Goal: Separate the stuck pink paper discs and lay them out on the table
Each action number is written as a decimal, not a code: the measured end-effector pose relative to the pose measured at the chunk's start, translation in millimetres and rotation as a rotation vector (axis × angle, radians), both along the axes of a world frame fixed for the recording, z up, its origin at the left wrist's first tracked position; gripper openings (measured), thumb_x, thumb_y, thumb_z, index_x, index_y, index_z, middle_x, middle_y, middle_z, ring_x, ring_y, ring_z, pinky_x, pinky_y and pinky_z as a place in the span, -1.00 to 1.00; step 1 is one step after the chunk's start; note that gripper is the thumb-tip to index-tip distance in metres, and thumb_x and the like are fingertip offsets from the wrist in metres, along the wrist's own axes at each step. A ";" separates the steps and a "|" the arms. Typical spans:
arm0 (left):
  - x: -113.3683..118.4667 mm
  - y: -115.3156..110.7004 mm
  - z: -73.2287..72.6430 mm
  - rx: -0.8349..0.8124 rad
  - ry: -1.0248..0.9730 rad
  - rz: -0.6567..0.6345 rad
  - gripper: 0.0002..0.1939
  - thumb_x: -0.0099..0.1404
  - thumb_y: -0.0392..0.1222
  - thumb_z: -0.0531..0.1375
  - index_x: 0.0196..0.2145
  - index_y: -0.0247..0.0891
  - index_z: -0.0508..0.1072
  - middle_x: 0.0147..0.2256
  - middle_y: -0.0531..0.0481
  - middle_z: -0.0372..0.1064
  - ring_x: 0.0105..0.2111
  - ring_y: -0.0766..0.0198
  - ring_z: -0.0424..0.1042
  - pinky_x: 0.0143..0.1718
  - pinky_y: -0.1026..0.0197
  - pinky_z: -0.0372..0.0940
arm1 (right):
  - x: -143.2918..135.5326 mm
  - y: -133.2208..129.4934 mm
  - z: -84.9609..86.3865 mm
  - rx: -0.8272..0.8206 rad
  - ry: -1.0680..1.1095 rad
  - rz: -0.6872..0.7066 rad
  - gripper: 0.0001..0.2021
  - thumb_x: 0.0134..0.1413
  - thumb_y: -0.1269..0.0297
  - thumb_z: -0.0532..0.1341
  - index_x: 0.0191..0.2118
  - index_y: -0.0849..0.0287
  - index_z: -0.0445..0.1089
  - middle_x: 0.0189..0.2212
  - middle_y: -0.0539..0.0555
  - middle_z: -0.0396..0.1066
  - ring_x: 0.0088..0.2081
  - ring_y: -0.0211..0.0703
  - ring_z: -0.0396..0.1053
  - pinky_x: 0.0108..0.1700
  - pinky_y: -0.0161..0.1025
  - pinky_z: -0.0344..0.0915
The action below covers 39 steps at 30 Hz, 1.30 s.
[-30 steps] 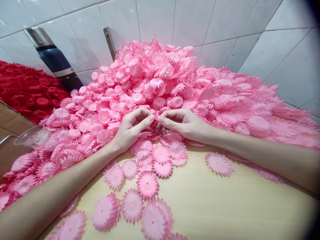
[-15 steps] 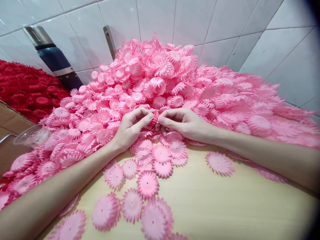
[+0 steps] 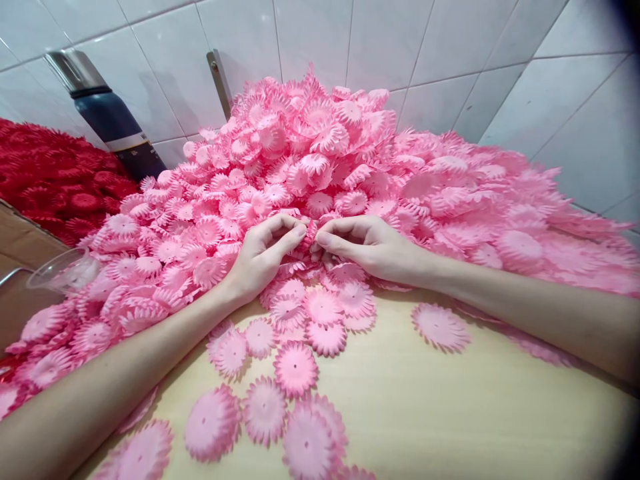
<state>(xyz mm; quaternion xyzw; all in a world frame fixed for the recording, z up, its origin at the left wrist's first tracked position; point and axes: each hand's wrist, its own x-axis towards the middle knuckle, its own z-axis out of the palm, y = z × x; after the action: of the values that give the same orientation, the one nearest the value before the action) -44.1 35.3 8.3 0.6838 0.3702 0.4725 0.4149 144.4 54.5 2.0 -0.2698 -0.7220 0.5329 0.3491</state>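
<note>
Both hands meet at the front of a large heap of pink fabric flower pieces. Between them is a small, darker pink flower piece, seen edge-on with its fringed rim showing. My left hand is closed, pinching it between thumb and forefinger. From the other side my right hand pinches the same piece with its thumb and forefinger. The other fingers are curled and partly hidden. Just below the hands, loose round pink pieces, several with a small centre hole, lie on the pale wooden table.
A dark blue flask with a steel cap leans at the back left, near a pile of red flower pieces. A clear plastic cup and a cardboard box are at the left. White wall tiles rise behind the heap.
</note>
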 end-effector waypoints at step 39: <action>2.0 -2.9 3.1 -0.022 0.051 0.007 -0.80 0.23 -0.10 0.21 -0.43 -0.29 0.40 -0.43 0.05 0.32 -0.42 0.37 0.29 -0.32 0.32 0.24 | 2.1 1.1 -0.3 -0.035 0.016 -0.047 -0.83 0.01 0.20 0.30 -0.36 0.22 0.46 -0.38 0.03 0.44 -0.33 -0.25 0.36 -0.25 -0.30 0.30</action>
<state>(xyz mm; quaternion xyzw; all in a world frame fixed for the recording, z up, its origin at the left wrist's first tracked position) -42.2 32.4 11.4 0.6897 0.3882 0.4523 0.4112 146.5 55.6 1.7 -0.2885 -0.7033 0.5393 0.3623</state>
